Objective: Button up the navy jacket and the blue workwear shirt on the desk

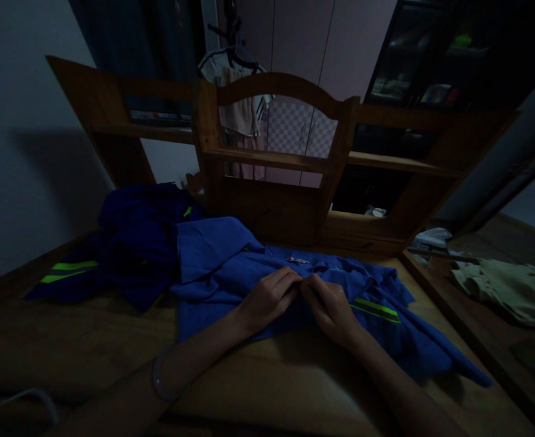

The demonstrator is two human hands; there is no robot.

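Blue garment (pixel 249 267) (rumpled), long axis crosswise

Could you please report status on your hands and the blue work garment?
Left hand and right hand: close together, pinching blue work garment. Garment: rumpled across wooden desk. Beside it, left: navy garment, heaped, clear of hands.

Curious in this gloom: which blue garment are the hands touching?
The lighter blue garment, touched by left hand and right hand; the darker blue garment lies left, untouched.
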